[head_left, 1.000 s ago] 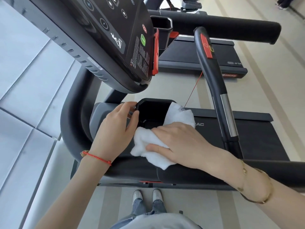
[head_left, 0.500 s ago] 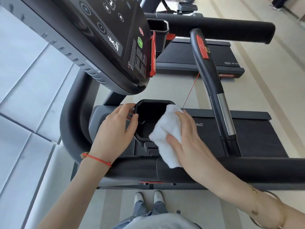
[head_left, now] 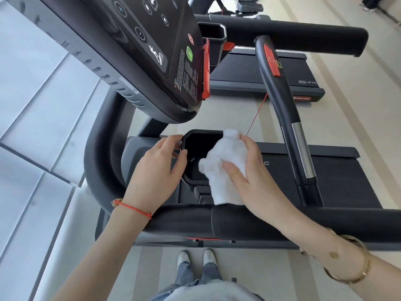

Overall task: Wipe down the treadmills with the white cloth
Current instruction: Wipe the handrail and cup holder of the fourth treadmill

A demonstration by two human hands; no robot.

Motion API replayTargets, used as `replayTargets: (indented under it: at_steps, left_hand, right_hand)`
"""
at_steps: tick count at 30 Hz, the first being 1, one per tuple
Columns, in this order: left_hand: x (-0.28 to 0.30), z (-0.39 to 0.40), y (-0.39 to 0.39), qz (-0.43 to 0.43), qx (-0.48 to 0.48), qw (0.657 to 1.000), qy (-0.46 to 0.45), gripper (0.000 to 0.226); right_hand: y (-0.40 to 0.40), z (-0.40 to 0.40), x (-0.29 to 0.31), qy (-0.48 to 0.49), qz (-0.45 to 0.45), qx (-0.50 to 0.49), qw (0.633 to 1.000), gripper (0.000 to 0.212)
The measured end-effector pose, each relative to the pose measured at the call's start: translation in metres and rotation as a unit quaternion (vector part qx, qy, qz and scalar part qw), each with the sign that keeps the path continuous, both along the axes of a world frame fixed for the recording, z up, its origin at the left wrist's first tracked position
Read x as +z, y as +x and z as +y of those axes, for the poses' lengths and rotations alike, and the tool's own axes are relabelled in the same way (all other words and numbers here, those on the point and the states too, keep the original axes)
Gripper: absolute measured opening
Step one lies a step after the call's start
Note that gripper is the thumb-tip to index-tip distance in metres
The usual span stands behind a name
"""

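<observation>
Cloth [head_left: 225,168] in cup holder [head_left: 195,140], between both hands

Cloth [head_left: 225,168]: white, fluffy terry. Console [head_left: 152,51]: glossy black plastic. Cup holder [head_left: 195,144]: matt black plastic. Handlebar [head_left: 302,153]: part polished metal (rest black, smooth).

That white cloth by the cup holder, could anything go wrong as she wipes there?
Possibly. The thin red cord runs down right beside the white cloth held by the right hand; a snag might tug it. The left hand grips the cup holder rim, so it could get bumped.
</observation>
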State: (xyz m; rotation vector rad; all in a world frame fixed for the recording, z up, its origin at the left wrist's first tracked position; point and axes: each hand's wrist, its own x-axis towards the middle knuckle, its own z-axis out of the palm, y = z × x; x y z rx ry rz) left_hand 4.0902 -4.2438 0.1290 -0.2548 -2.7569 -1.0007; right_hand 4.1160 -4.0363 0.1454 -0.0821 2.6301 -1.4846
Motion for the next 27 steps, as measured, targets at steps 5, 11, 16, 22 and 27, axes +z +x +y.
replayTargets:
  at_steps: [5, 11, 16, 22, 27]
  left_hand:
    - [0.0, 0.001, 0.001, -0.004, -0.002, 1.0, 0.004, 0.039]
    - [-0.001, 0.001, 0.0, -0.004, -0.007, 1.0, 0.006, 0.039]
    - [-0.001, 0.0, -0.001, -0.006, -0.002, 1.0, 0.005, 0.038]
    - [-0.002, 0.002, -0.001, -0.001, 0.003, 1.0, 0.011, 0.035]
    - [-0.004, 0.001, -0.002, 0.011, 0.005, 1.0, 0.011, 0.034]
  right_hand:
    - [-0.051, -0.003, 0.0, 0.103, 0.0, 0.03, 0.994, 0.056]
    - [-0.089, 0.006, 0.005, 0.19, 0.014, 0.168, 0.967, 0.053]
    - [-0.057, 0.024, -0.002, 0.11, -0.042, 0.174, 0.978, 0.071]
    - [-0.101, -0.007, 0.009, 0.303, 0.091, 0.237, 0.919, 0.052]
    - [-0.104, -0.017, 0.003, 0.346, 0.169, 0.262, 0.885, 0.04]
